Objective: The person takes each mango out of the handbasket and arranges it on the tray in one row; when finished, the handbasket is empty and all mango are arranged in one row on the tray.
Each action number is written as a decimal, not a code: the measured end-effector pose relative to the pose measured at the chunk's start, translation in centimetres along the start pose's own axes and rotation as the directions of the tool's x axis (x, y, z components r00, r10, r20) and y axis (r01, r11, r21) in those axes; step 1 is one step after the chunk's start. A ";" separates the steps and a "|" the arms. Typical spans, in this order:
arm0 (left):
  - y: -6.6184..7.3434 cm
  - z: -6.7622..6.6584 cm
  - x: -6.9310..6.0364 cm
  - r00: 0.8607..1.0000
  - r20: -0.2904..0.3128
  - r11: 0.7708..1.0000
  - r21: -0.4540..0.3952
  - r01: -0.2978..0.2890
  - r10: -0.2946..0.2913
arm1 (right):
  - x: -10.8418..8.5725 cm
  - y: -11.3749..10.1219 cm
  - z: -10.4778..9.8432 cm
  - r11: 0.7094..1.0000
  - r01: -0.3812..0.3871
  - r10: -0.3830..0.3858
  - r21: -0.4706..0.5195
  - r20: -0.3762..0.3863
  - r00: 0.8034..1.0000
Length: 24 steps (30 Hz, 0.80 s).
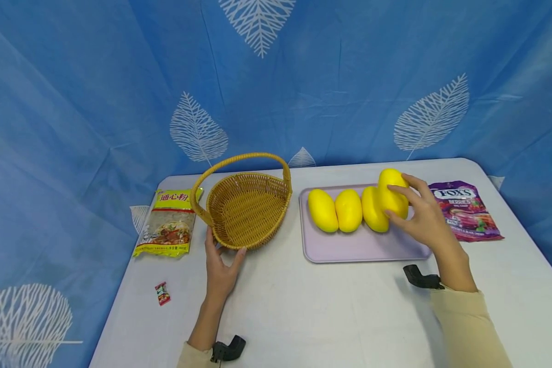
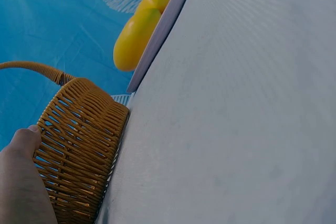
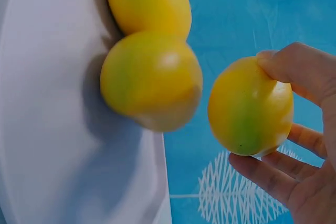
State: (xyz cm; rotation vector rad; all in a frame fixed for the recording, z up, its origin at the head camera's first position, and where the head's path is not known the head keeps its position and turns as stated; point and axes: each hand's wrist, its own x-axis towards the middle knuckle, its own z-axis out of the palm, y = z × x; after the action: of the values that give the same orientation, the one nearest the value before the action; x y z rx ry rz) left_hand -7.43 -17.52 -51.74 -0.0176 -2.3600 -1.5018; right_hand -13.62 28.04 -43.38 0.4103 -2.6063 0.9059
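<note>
My right hand (image 1: 424, 217) grips a yellow mango (image 1: 392, 191) between thumb and fingers. In the right wrist view this mango (image 3: 251, 107) is held up off the tray, apart from the nearest mango (image 3: 152, 80). Three more mangoes, among them the leftmost mango (image 1: 323, 210), lie in a row on the pale purple tray (image 1: 349, 249). On the left, my left hand (image 1: 222, 271) holds the near side of a wicker basket (image 1: 246, 214) with an arched handle. Its thumb (image 2: 29, 139) lies against the basket's rim; the other fingers are partly hidden. Inside, the basket holds nothing.
A bag of macaroni (image 1: 167, 225) lies left of the basket. Nearer the front is a small wrapped candy (image 1: 162, 293). Right of the tray, partly behind the right hand, lies a purple FOX'S candy bag (image 1: 466, 212). Blue leaf-print cloth (image 1: 322, 76) hangs behind the white table (image 1: 326, 312).
</note>
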 end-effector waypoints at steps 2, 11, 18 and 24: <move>0.0 0.0 0.0 1.000 -0.005 1.000 0.005 -0.002 0.002 | -0.2 0.3 -0.3 1.000 -0.024 0.025 -0.008 0.019 1.000; 0.0 0.0 0.1 1.000 -0.006 1.000 0.000 -0.002 0.002 | -0.8 1.9 -0.8 0.987 -0.156 0.161 -0.043 0.133 0.978; 0.0 0.1 0.1 1.000 -0.009 1.000 -0.013 -0.009 0.009 | -1.4 2.6 -0.8 0.980 -0.195 0.200 -0.048 0.192 0.961; 1.0 -0.1 0.0 1.000 -0.005 1.000 -0.010 -0.004 0.004 | -1.6 3.0 -0.8 0.971 -0.236 0.238 -0.037 0.252 0.938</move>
State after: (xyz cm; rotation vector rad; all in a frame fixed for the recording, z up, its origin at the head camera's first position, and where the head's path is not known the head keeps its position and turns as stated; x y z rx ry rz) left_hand -7.21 -17.13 -50.81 -0.0204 -2.3474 -1.5097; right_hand -13.13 31.01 -45.09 0.2252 -2.9429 0.9776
